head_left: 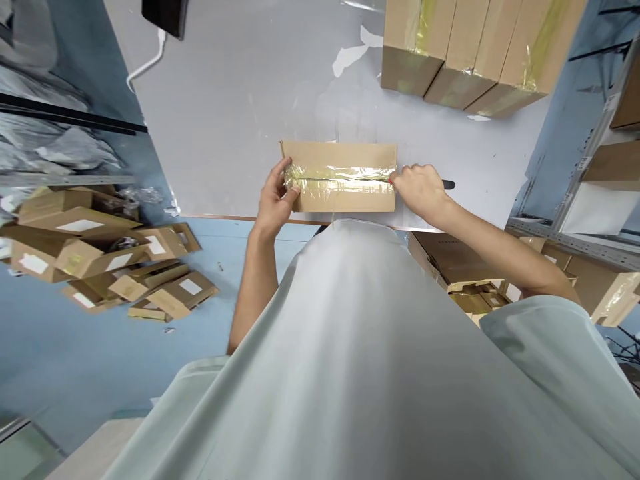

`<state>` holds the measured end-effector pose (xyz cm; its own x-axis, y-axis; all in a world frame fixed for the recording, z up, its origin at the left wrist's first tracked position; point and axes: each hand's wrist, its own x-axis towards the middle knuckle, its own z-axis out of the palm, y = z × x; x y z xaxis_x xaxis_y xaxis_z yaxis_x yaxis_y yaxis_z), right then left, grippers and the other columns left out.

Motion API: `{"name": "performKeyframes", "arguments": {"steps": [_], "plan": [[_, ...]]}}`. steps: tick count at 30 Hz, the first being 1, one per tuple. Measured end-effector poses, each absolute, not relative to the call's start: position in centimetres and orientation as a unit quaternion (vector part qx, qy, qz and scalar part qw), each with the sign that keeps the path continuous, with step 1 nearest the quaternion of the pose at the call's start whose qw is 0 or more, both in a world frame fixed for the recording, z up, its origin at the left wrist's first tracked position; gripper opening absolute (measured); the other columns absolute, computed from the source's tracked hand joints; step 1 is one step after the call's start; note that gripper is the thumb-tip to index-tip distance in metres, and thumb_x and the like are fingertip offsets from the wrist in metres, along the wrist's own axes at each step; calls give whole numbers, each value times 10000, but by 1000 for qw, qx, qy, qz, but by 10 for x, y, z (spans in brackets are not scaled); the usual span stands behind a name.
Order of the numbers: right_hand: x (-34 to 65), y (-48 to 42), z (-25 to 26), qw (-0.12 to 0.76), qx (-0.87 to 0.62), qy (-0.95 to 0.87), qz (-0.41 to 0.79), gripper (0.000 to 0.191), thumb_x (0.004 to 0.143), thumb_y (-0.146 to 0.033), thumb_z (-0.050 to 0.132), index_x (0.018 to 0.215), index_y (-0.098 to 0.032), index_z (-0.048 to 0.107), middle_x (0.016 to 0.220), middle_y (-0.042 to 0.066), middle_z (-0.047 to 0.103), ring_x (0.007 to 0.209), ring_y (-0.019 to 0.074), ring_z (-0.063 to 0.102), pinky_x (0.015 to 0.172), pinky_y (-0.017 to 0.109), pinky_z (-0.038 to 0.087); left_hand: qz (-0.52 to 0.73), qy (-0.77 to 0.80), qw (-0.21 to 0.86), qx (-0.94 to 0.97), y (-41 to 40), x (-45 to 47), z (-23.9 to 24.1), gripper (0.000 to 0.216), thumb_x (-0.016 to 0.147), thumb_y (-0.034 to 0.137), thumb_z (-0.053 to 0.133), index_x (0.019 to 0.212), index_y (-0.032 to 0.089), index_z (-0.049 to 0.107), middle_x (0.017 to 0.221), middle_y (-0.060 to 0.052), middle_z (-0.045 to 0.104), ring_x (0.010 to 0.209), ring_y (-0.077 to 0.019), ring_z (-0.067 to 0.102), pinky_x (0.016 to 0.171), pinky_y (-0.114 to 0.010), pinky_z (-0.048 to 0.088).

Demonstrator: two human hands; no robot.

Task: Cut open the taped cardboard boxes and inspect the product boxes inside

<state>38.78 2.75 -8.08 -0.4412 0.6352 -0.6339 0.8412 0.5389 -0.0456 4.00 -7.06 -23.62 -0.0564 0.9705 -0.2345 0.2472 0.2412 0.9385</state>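
Note:
A long cardboard box point(345, 155) lies near the table's front edge, its top seam covered with shiny clear-yellow tape point(340, 188). A dark slit runs lengthwise through the tape. My left hand point(277, 200) grips the box's left end, with the thumb on top and the fingers at the far corner. At the right end, my right hand point(421, 189) is closed around a utility knife point(449, 185). Its black handle end sticks out behind the fist, and a bit of red shows at the front by the seam. The blade is hidden.
Several taped cardboard boxes point(463, 47) stand side by side at the table's back right. A dark phone point(165, 15) with a white cable lies at the back left. Opened cartons point(100, 250) pile on the floor at left; more boxes point(455, 257) sit below right.

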Motion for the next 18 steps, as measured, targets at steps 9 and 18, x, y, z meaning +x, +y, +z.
{"name": "performKeyframes", "arguments": {"steps": [9, 18], "plan": [[394, 24, -85, 273, 457, 829, -171, 526, 1173, -381, 372, 1331, -193, 838, 1084, 242, 829, 1052, 412, 753, 868, 501, 517, 382, 625, 478, 484, -72, 42, -238, 895, 964, 734, 772, 1714, 320, 510, 1603, -151, 687, 1497, -371, 665, 1317, -630, 502], [400, 30, -69, 304, 482, 805, -166, 421, 1177, -331, 464, 1304, -186, 837, 1163, 242, 837, 1106, 383, 765, 896, 450, 482, 381, 616, 484, 491, -68, 40, -241, 836, 972, 704, 774, 1680, 322, 545, 1627, -143, 676, 1477, -349, 681, 1288, -593, 547]]}}
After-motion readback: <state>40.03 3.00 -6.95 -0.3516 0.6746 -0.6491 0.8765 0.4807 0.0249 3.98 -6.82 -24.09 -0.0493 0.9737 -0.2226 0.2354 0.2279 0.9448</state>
